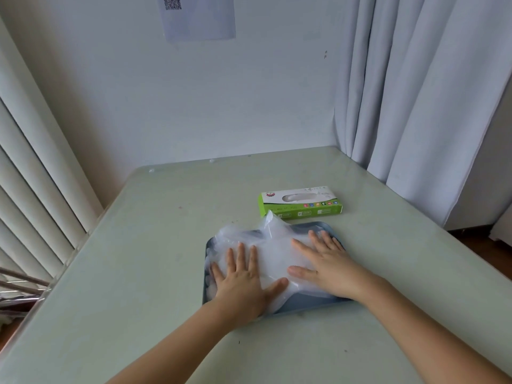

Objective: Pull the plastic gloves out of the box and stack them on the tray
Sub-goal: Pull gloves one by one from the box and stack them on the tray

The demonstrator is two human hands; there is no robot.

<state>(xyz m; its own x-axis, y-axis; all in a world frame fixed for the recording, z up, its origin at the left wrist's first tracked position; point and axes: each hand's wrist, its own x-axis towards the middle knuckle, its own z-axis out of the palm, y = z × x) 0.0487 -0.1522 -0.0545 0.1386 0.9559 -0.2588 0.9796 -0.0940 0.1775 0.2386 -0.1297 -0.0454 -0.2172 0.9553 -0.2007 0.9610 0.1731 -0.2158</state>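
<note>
A pile of clear plastic gloves (pixel 273 246) lies on the blue tray (pixel 302 302) in the middle of the table. My left hand (pixel 242 281) lies flat on the left part of the pile, fingers spread. My right hand (pixel 325 263) presses flat on the right part, fingers apart. One glove edge sticks up at the back of the pile. The green and white glove box (pixel 300 201) lies flat just behind the tray, its oval opening facing up with some plastic showing inside.
The pale green table (pixel 144 273) meets a white wall at the back. Grey curtains (pixel 415 92) hang at the right, near the table's far right corner. Blinds (pixel 33 176) and some metal rods are at the left.
</note>
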